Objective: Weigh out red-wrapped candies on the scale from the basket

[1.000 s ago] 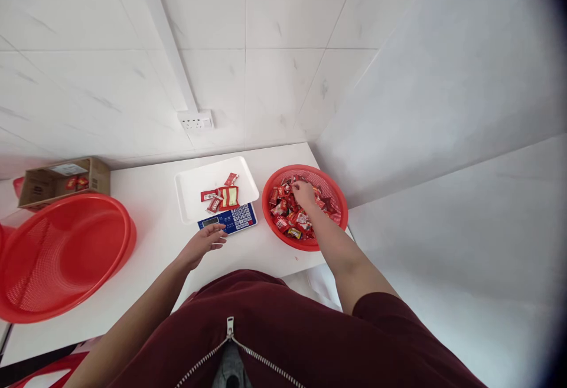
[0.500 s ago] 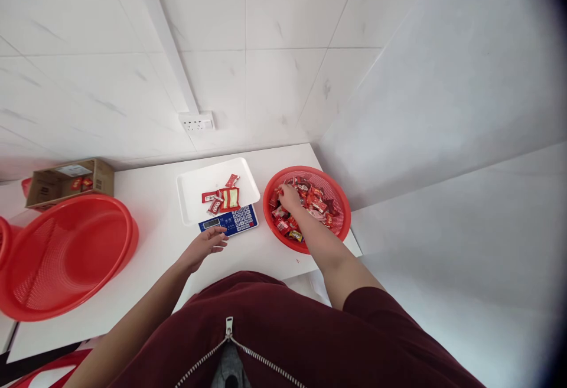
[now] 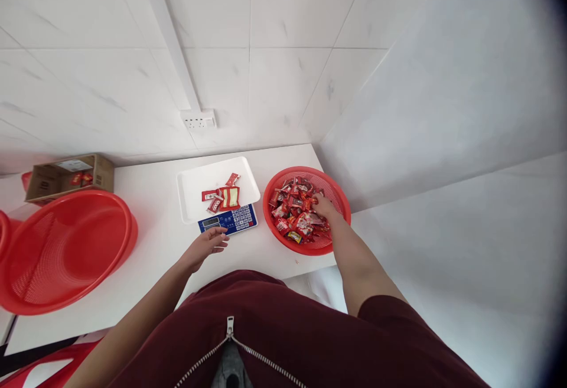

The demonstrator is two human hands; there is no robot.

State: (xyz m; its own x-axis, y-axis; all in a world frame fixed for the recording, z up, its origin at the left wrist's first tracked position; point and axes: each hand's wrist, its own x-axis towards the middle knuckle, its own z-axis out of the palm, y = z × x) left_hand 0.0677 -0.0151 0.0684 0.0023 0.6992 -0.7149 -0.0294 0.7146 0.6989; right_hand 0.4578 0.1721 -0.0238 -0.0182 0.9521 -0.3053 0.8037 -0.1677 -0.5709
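My left hand (image 3: 207,248) hovers by the front edge of a blue-panelled digital scale (image 3: 241,219), fingers apart and nothing in them. On the scale rests a white tray (image 3: 189,190), holding several red wrapped sweets and a larger red packet (image 3: 230,198) with a pale middle. To the right, my right hand (image 3: 325,206) reaches into a round red plastic basket (image 3: 343,202) heaped with wrapped candies (image 3: 305,222). Its fingers are bent and pressed together at a small red wrapped candy, with the fingertips partly hidden among the pile.
A large red basket (image 3: 71,252) stands at the left of the white table (image 3: 155,240). Behind it is a cardboard box (image 3: 104,172) with red packets inside. A tiled wall with a socket (image 3: 198,120) borders the back, and another wall (image 3: 420,199) rises at the right.
My right hand has moved from the left part of the candy basket to its right part. My left hand and the sweets on the tray have stayed in place.
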